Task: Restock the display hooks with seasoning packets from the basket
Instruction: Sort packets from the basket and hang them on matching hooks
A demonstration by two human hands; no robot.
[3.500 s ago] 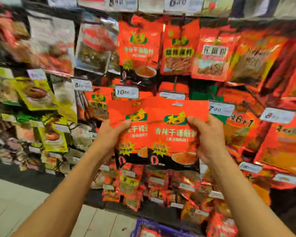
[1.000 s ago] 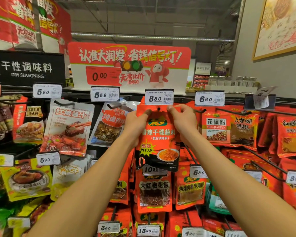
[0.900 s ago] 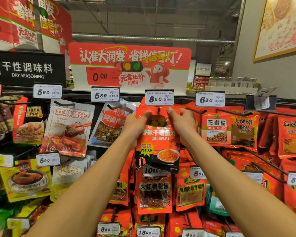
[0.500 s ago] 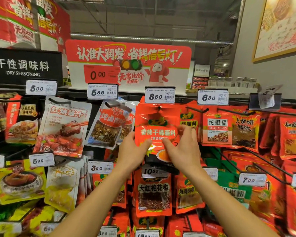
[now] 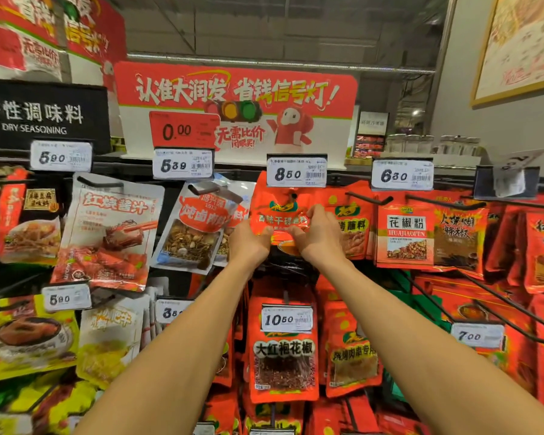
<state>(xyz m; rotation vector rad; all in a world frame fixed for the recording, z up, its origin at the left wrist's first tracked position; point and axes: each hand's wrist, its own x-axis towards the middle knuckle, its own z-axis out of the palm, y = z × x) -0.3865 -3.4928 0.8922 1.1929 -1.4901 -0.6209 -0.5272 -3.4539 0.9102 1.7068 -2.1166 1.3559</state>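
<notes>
Both bare forearms reach up from the lower frame edge and converge at centre. Left hand [image 5: 252,238] and right hand [image 5: 317,237] raised side by side, close together, fingers curled and pinching forward.

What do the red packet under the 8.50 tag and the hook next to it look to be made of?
Red seasoning packet: apparently glossy plastic film; it shows sheen and creases where both hands press it. Display hook, right of the packet: thin dark rod with an upturned tip, probably coated metal wire.

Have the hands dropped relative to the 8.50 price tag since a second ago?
Yes. Both the left hand and right hand now sit lower on the red packet, well below the 8.50 tag.
</notes>
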